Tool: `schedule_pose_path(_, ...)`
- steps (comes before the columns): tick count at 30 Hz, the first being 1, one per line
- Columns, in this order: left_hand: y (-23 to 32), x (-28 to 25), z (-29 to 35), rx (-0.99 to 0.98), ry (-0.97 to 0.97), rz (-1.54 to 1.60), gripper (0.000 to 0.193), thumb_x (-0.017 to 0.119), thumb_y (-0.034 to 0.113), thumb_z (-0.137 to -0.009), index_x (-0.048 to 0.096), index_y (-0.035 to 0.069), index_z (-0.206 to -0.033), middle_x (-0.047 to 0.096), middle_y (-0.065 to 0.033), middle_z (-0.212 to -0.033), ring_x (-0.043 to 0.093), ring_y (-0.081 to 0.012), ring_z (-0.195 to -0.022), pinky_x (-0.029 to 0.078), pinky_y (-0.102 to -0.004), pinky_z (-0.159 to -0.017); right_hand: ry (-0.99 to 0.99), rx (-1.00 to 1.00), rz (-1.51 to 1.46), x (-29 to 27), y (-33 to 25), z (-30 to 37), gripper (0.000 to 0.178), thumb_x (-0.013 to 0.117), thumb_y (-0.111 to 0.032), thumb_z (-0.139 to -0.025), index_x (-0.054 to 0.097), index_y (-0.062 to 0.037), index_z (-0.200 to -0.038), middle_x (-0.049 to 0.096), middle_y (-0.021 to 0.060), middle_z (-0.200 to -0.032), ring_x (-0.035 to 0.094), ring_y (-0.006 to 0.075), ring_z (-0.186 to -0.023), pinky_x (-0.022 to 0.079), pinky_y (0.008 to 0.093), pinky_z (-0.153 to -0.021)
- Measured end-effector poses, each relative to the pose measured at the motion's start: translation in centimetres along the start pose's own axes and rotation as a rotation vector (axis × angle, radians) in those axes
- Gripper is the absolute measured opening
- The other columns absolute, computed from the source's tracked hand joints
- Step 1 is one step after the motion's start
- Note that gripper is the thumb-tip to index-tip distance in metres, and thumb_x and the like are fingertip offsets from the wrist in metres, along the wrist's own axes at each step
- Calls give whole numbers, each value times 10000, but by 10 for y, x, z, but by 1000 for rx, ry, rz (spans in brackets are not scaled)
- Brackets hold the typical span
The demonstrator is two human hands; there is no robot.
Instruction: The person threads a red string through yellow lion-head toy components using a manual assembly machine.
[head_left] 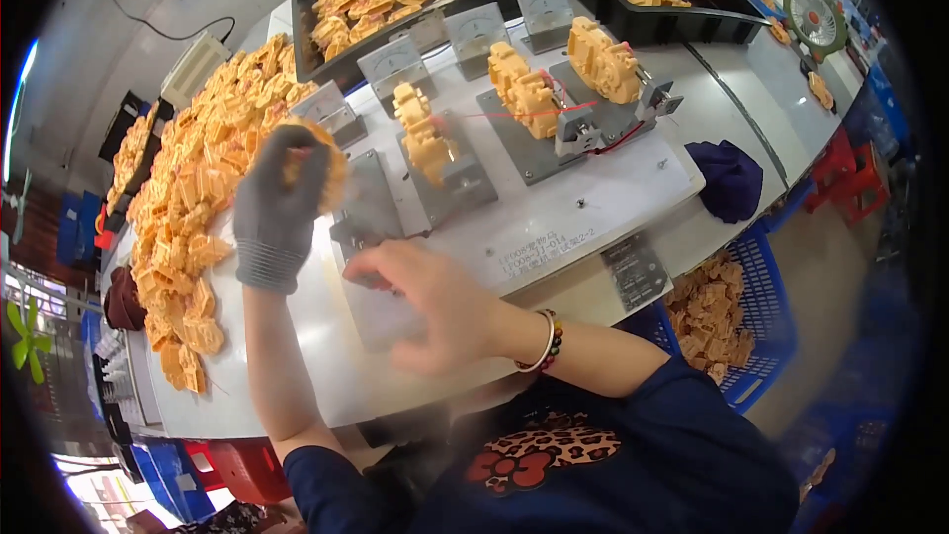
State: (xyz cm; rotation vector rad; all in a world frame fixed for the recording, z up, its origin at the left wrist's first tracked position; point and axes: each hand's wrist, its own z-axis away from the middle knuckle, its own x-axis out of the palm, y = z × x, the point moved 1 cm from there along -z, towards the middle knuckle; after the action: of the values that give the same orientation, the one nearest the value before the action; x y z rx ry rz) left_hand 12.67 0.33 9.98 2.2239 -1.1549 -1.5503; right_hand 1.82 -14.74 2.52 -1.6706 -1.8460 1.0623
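Note:
My left hand (280, 200), in a grey knitted glove, is closed around an orange-yellow plastic part (334, 178), slightly blurred. It hovers above the left end of a white test fixture (593, 200). My bare right hand (445, 307), blurred by motion, is at the fixture's front edge. Its index finger and thumb are apart, and nothing shows in it. The fingertips are beside the leftmost grey station (366, 188), which bears no part. Three similar parts stand on the other stations: one left (425, 133), one middle (524, 91), one right (605, 59).
Analog gauges (477, 32) line the fixture's back. A large heap of loose yellow parts (193, 208) covers the table's left. Two black trays (326, 67) (682, 30) of parts stand behind. A dark cloth (730, 178) lies right; a blue basket (766, 326) of parts is below.

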Motion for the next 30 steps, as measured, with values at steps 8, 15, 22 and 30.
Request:
schedule_pose_path(8, -59, 1, -157, -161, 86, 696, 353, 592, 314, -921, 599, 53, -1159, 635, -54, -1008, 548, -89, -844, 450, -234, -734, 23, 226, -137, -3, -16, 3, 622, 637, -84, -739, 408, -58, -1316, 528, 118, -1066, 544, 217, -930, 463, 329, -786)
schedule_pose_path(15, 14, -9, -19, 222, 295, 353, 100, 586, 81, -894, 613, -11, -866, 593, 6, -811, 507, -51, -755, 409, -197, -685, 220, 232, 197, -85, -28, 34, 210, 647, -50, -729, 642, -30, -938, 591, 59, -781, 559, 161, -705, 440, 270, -635)
schedule_pose_path(22, 36, 35, 121, 81, -70, -379, 270, 736, 144, -708, 627, 85, -947, 607, -93, -917, 565, -292, -842, 459, -395, -735, 67, 189, 378, -91, 0, 22, 129, 639, -60, -732, 608, -35, -854, 586, 96, -768, 574, 250, -713, 456, 333, -628)
schedule_pose_path(30, 23, 62, 130, -54, 161, -289, 186, 719, 98, -675, 535, 102, -708, 543, -80, -712, 522, -309, -707, 434, -413, -649, -98, 223, 469, -89, 2, 15, 111, 658, -90, -745, 592, -41, -820, 564, 101, -800, 561, 286, -773, 442, 387, -701)
